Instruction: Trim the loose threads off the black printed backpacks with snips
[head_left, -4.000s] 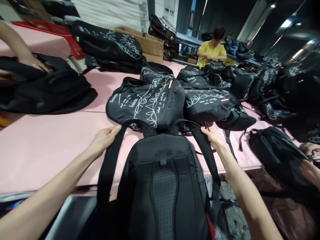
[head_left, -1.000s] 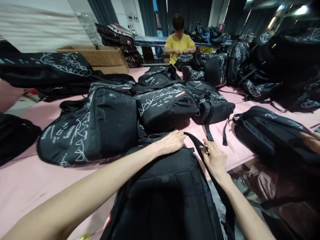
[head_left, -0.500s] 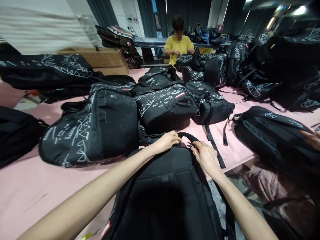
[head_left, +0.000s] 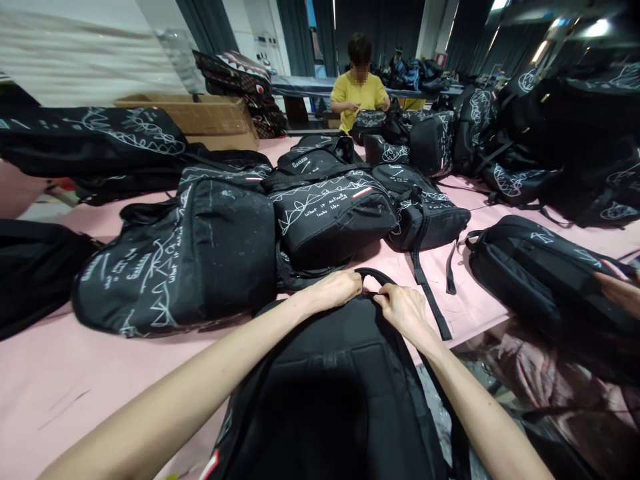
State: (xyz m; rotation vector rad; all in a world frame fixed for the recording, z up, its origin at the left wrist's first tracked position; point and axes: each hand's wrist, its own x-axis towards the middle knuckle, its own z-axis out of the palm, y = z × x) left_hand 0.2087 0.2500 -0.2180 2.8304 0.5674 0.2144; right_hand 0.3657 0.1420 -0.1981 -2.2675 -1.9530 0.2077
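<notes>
A black backpack (head_left: 320, 333) stands in front of me, its padded back panel facing me. My left hand (head_left: 343, 288) is closed on its top edge, beside the base of the carry handle (head_left: 376, 273). My right hand (head_left: 406, 308) is curled at the other end of that handle, its fingertips pinched near the top seam. A thin dark tip, apparently of small thread snips (head_left: 370, 293), points from the right fingers toward the left hand. Most of this tool is hidden by the fingers.
Black backpacks with white scribbles (head_left: 335, 213) lie across the pink table (head_left: 45, 373). Another person's hand (head_left: 617, 290) touches a backpack (head_left: 540, 267) at right. A person in yellow (head_left: 360, 93) works at the far end. A cardboard box (head_left: 200, 117) stands behind, left.
My right hand has shifted slightly left and turned, closing in on the handle's base. The pointed blades that showed at its fingertips are now mostly hidden. My left hand stays at the top edge.
</notes>
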